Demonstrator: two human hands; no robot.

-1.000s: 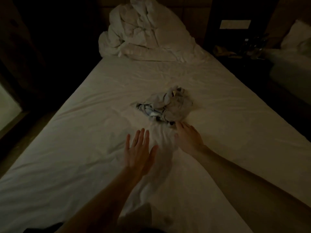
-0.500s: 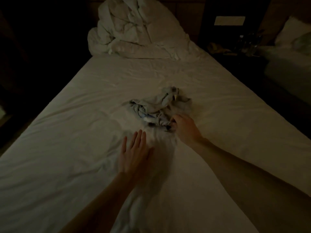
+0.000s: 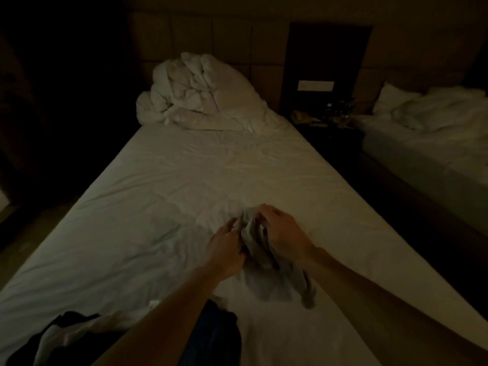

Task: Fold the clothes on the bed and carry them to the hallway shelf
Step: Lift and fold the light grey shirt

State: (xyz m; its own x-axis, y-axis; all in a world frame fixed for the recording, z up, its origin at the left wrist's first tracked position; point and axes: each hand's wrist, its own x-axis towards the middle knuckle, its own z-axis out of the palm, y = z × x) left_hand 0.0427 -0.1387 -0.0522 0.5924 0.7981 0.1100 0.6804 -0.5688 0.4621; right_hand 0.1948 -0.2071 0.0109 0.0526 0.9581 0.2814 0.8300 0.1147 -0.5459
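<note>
Grey, perhaps cotton garment [image 3: 266,276] bunched between both hands [image 3: 253,241]

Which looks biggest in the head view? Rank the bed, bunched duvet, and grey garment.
1. bed
2. bunched duvet
3. grey garment; it is nearer the camera, yet it looks smallest.

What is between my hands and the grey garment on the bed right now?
Nothing visible. The left hand and right hand both already grip the grey garment, bunched between them above the bed sheet.
</note>
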